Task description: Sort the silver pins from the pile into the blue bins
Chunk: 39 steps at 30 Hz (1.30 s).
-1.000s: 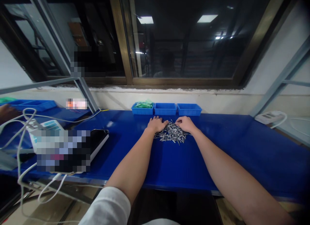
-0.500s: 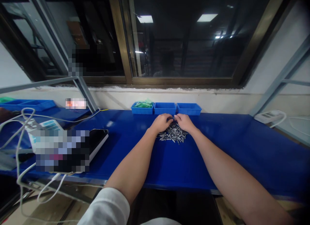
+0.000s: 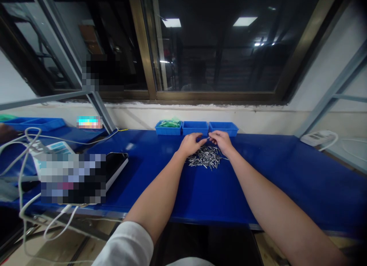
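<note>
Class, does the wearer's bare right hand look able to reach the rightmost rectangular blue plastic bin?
Probably yes: the right hand appears just in front of the bin, nothing visible between them, though it seems to pinch a thin silvery metal piece.

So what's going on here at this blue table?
A person's right hand pinches a thin silver metal piece by the far edge of a loose pile of similar pieces. The left hand curls nearby; its grip is unclear. Behind stand three blue rectangular plastic trays, the leftmost holding crumpled green material.
</note>
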Motion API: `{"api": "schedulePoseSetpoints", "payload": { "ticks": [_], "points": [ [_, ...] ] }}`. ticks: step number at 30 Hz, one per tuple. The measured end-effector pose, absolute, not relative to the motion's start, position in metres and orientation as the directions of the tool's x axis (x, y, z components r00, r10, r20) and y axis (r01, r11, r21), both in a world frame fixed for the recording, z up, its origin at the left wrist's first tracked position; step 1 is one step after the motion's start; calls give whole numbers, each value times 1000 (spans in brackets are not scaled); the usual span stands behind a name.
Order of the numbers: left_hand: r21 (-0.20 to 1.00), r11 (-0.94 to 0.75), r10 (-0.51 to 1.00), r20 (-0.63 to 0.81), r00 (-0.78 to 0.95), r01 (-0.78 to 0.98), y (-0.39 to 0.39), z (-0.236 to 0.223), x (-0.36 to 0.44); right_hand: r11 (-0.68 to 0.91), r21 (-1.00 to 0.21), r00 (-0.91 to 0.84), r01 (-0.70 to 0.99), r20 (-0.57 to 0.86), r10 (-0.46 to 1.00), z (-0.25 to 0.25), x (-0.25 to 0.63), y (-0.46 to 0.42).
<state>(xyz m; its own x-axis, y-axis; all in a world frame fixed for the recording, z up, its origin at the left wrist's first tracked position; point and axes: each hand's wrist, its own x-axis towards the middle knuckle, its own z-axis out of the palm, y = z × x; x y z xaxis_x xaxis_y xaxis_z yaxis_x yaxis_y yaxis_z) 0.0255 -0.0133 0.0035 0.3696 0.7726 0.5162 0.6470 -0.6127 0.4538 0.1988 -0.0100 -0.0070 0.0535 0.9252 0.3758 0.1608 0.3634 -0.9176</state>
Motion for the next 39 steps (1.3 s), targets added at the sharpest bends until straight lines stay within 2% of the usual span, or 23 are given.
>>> {"api": "schedulePoseSetpoints", "payload": {
  "ticks": [4, 6, 9, 12, 14, 17, 20, 23, 25, 29, 33, 39],
  "points": [
    [587, -451, 853, 505, 132, 672, -1, 0, 13, 303, -928, 198, 217, 346, 917, -8, 211, -2],
    [609, -404, 865, 498, 68, 683, 5, -2, 6, 286, -931, 239, 225, 337, 911, -8, 217, 3],
    [609, -356, 877, 480, 28, 709, 11, -6, 1, 282, -950, 247, 136, 308, 919, -10, 224, 9],
    [574, -331, 885, 463, 36, 749, 14, -9, 1, 276, -959, 209, 56, 282, 936, -14, 230, 11],
    [532, -300, 900, 433, 51, 792, 14, -11, 2, 263, -961, 216, 83, 275, 937, -17, 232, 11],
    [449, -247, 934, 346, 88, 859, 13, -14, 1, 194, -933, 255, 304, 276, 927, -19, 231, 10],
    [359, -238, 957, 244, 155, 903, 10, -16, 0, 108, -778, 209, 619, 295, 932, -18, 227, 5],
    [293, -251, 964, 158, 213, 922, 7, -17, 1, 91, -638, 119, 765, 279, 953, -16, 223, 0],
    [278, -264, 964, 117, 240, 924, 6, -18, 2, 97, -603, 97, 791, 281, 955, -15, 223, -3],
    [278, -291, 957, 101, 273, 915, 4, -18, 3, 139, -613, 62, 778, 295, 954, -16, 224, -5],
    [272, -325, 943, 165, 289, 906, 2, -16, 4, 185, -617, 11, 765, 300, 954, -18, 223, -6],
    [235, -408, 901, 256, 349, 882, 0, -13, 8, 166, -593, -17, 788, 248, 969, -18, 219, -8]
  ]
}}
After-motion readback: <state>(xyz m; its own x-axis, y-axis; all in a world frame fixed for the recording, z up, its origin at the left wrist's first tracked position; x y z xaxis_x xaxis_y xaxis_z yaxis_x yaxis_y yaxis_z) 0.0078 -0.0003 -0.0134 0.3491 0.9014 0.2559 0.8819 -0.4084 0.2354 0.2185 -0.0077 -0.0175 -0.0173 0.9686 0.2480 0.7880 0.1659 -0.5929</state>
